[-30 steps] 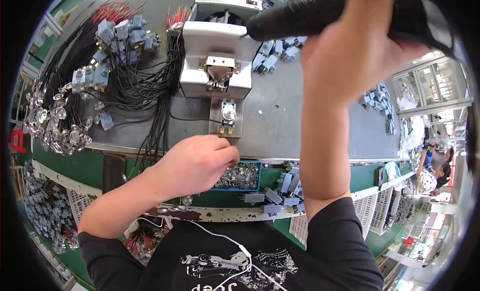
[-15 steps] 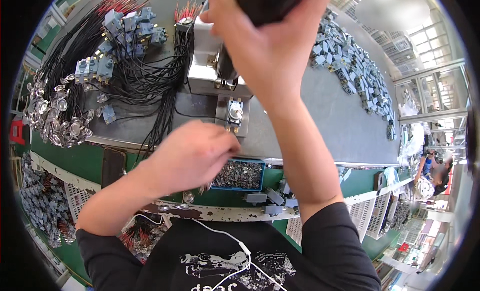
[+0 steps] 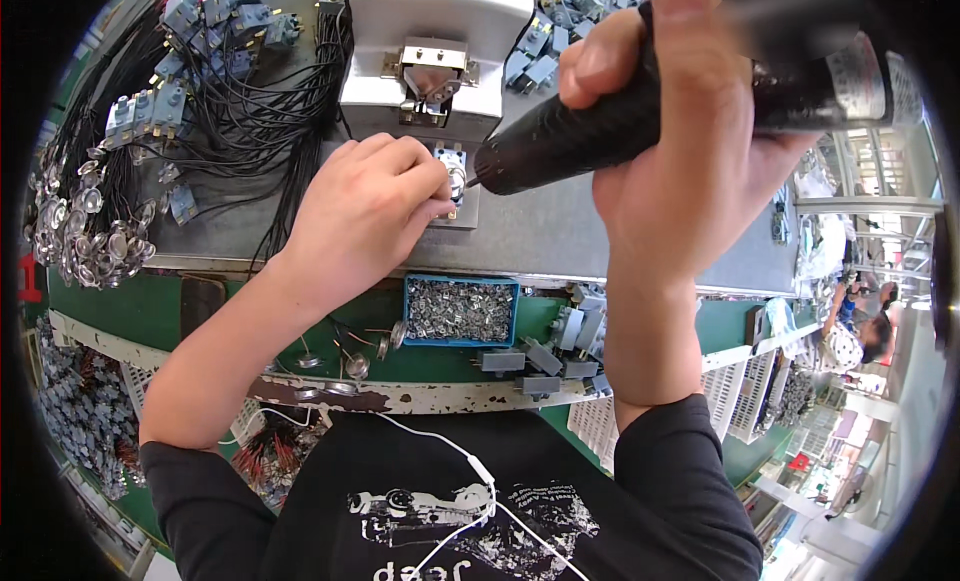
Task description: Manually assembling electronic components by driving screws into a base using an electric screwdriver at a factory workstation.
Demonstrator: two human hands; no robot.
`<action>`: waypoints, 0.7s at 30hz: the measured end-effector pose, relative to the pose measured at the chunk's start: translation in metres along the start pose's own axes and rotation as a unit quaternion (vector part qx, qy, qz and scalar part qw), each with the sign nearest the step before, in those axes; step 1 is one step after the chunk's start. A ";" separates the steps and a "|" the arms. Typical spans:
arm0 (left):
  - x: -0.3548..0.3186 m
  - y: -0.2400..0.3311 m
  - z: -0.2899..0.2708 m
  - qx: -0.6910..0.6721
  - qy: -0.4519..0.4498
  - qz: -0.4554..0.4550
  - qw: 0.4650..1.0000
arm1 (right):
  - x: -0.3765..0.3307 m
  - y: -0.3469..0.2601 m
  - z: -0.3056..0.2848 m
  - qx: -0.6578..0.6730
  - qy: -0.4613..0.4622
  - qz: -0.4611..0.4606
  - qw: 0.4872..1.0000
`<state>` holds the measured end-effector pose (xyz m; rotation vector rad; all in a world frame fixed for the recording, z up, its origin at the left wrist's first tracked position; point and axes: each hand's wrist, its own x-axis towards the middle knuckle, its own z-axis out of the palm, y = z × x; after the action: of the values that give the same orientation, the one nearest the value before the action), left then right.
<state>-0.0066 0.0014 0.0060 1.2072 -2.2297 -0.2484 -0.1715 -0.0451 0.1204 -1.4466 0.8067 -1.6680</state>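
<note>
My right hand (image 3: 690, 171) is wrapped around a black electric screwdriver (image 3: 575, 141), held tilted with its nose pointing down to the left. The bit reaches the right side of a small grey switch (image 3: 452, 159) that sits on a metal plate (image 3: 463, 221). From the left, my left hand (image 3: 360, 206) is closed at the switch, thumb and fingers pinched over its near left part. My fingertips hide what they pinch, and they cover part of the switch and its round metal piece.
Behind the plate stands a white metal fixture (image 3: 370, 41). Black wires (image 3: 250, 141) with grey switches (image 3: 145, 116) and round metal caps (image 3: 95, 226) lie on the left. A blue tray (image 3: 462, 343) of small metal clips is in front, with loose grey switches (image 3: 540, 357) beside it.
The screwdriver has come down from above to the switch in my right hand. My left hand has moved up and forward from above the tray to the switch. The view has shifted.
</note>
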 end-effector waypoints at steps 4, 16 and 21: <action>0.000 0.000 0.003 -0.042 0.003 -0.024 0.999 | -0.010 0.002 -0.002 0.011 -0.002 -0.014 1.000; 0.001 0.002 0.003 -0.031 -0.008 -0.059 0.998 | -0.017 0.015 -0.005 0.049 -0.024 -0.057 0.997; 0.001 0.000 0.002 -0.035 -0.012 -0.060 0.998 | -0.016 0.019 -0.010 0.065 -0.035 -0.073 0.995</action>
<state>-0.0082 0.0010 0.0048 1.3092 -2.1527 -0.3863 -0.1778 -0.0408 0.0944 -1.4928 0.5540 -1.7333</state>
